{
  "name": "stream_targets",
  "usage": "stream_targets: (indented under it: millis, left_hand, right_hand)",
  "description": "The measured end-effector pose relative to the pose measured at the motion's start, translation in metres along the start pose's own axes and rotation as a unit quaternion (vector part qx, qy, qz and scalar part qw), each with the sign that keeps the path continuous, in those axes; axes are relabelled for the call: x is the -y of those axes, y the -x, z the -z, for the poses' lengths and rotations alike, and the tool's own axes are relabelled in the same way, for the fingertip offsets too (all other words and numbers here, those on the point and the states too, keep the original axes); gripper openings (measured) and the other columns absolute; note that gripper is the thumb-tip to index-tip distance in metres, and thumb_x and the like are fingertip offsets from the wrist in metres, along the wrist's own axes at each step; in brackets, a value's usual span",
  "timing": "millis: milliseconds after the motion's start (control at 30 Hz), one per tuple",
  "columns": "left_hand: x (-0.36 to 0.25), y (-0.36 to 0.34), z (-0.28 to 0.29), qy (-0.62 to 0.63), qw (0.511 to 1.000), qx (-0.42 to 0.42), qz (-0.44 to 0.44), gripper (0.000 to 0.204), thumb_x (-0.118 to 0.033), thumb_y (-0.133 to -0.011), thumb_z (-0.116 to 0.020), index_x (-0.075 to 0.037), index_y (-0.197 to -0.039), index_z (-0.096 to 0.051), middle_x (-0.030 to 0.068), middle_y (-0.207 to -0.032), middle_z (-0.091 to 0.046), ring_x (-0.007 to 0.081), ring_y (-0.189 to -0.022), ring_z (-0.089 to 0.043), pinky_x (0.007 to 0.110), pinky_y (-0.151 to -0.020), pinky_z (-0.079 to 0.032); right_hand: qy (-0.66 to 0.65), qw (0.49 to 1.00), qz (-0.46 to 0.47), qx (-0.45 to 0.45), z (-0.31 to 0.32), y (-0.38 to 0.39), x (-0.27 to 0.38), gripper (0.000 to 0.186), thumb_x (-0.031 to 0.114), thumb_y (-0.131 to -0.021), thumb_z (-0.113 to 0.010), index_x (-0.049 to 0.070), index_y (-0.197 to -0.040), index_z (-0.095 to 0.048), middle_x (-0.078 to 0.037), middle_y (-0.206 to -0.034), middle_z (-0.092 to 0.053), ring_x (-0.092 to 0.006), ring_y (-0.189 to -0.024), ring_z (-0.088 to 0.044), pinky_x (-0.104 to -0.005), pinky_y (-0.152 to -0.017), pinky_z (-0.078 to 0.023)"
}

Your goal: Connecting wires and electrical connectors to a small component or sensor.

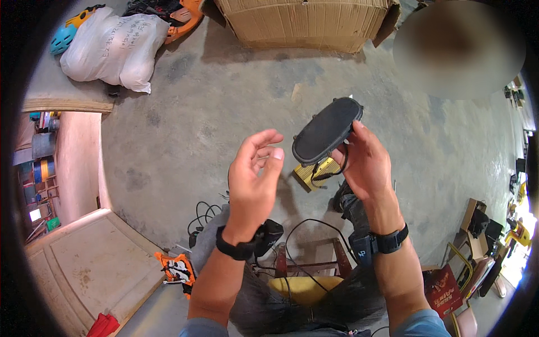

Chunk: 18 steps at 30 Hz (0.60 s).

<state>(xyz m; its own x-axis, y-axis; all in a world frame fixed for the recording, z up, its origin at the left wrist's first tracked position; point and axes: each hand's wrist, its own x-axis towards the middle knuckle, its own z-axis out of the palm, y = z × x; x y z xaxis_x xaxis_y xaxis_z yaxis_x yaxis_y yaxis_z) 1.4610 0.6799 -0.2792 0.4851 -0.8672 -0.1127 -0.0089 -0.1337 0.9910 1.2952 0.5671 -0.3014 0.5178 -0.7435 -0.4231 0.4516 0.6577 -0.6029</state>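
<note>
My right hand point(363, 163) grips a black oblong flat device point(327, 130) with rounded ends and small knobs round its rim, tilted up at the middle of the view. A short black cable loops down beneath it. My left hand point(258, 168) hovers just left of the device, empty, with curved fingers apart from the thumb. Below and partly behind the device is a yellow ribbed block point(306, 179); whether it is attached cannot be told. Black cords loop around my legs, beside a yellow seat point(303, 292).
A cardboard box point(303, 22) and a white bundle point(112, 50) lie at the back. Wooden panels point(84, 264) and an orange-and-black object point(174, 268) are at left. Boxes and clutter point(480, 222) line the right side. A blurred patch hides the upper right.
</note>
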Motion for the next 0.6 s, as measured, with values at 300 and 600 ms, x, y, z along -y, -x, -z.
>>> stream_targets:
  millis: [300, 600]
  left_hand:
    - [0.006, 0.005, -0.011, -0.009, 0.955, 0.260, 0.140, 0.047, 0.000, -0.087, -0.052, 0.002, -0.134, -0.048, 0.0124, -0.134, -0.055, 0.0213, -0.131, -0.047, 0.035, -0.110, -0.033]
    - [0.010, 0.008, -0.015, -0.022, 0.933, 0.323, 0.155, 0.031, 0.001, -0.093, -0.051, 0.006, -0.123, -0.055, 0.0107, -0.108, -0.068, 0.0178, -0.101, -0.063, 0.031, -0.093, -0.048]
  right_hand:
    - [-0.173, 0.985, -0.008, 0.028, 0.007, -0.008, 0.004, 0.037, 0.025, -0.103, -0.040, -0.004, -0.123, -0.055, -0.017, -0.125, -0.060, -0.0303, -0.115, -0.059, -0.0441, -0.101, -0.047]
    - [-0.271, 0.958, 0.031, 0.090, 0.036, -0.014, 0.022, 0.038, 0.021, -0.104, -0.040, -0.008, -0.125, -0.051, -0.023, -0.129, -0.057, -0.0362, -0.121, -0.055, -0.0470, -0.102, -0.049]
